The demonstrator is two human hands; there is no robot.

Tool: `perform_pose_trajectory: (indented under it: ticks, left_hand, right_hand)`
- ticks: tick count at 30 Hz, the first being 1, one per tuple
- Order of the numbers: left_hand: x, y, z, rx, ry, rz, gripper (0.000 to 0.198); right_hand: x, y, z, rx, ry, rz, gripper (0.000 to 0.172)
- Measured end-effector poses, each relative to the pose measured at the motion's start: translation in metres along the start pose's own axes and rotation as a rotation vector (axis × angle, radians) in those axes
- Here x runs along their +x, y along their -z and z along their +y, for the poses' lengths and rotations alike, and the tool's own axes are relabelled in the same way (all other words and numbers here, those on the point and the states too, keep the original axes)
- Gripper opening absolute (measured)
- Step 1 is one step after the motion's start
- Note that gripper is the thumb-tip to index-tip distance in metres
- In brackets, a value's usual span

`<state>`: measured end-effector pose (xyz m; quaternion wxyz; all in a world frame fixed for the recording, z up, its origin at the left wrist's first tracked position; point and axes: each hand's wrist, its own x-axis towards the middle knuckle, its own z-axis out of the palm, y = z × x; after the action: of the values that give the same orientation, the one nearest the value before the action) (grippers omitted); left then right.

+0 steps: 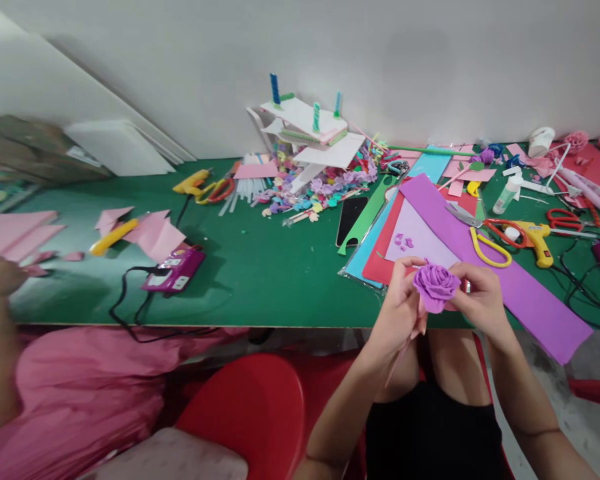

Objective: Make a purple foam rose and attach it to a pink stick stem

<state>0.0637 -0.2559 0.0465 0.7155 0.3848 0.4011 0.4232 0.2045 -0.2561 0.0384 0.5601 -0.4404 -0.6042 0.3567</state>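
Between my two hands, just over the table's front edge, is a purple craft-foam rose (436, 287) with layered, ruffled petals. My left hand (401, 307) is closed around its base, and a thin pinkish stem (397, 363) slants down below that hand. On the other side, my right hand (480, 297) pinches the rose's outer petals with thumb and fingers. Under and beyond the flower lie a lilac sheet (420, 233) with several small purple petal pieces (404, 241) and a long purple foam strip (510, 287) that runs off the front edge.
Scissors (485, 220), a yellow glue gun (537, 240) and a glue bottle (507, 195) lie to the right. A heap of small foam flowers (320, 180) is at the back. To the left are a purple power strip (175, 270), pink sheets (155, 233) and another person's hand (0, 273).
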Motion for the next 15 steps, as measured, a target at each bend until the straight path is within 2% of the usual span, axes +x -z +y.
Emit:
perform_pose_trajectory:
  ticks: [3,7,9,13,15]
  left_hand:
    - [-0.0001,0.0001,-0.0007,-0.008,0.026,-0.044,0.043]
    - [0.0022,-0.0020,-0.0009,-0.013,0.030,-0.049,0.029]
    - [0.0041,-0.0033,0.0013,-0.005,0.047,-0.032,0.027]
    - [0.0081,-0.0030,0.0056,-0.030,0.125,-0.024,0.038]
    - [0.0098,-0.0015,0.0055,-0.045,0.170,-0.025,0.040]
  right_hand:
    - [-0.0012,0.0007,0.0003,-0.041,0.049,-0.020,0.011]
    - [-0.0009,0.0003,0.0016,-0.044,0.000,-0.043,0.005]
    - [0.0006,0.0014,0.0023,-0.044,-0.046,-0.070,0.019]
    - [0.0053,0.0058,0.0045,-0.078,-0.034,-0.143,0.019]
    - [0.0066,0.0070,0.0061,-0.027,-0.055,-0.129,0.031]
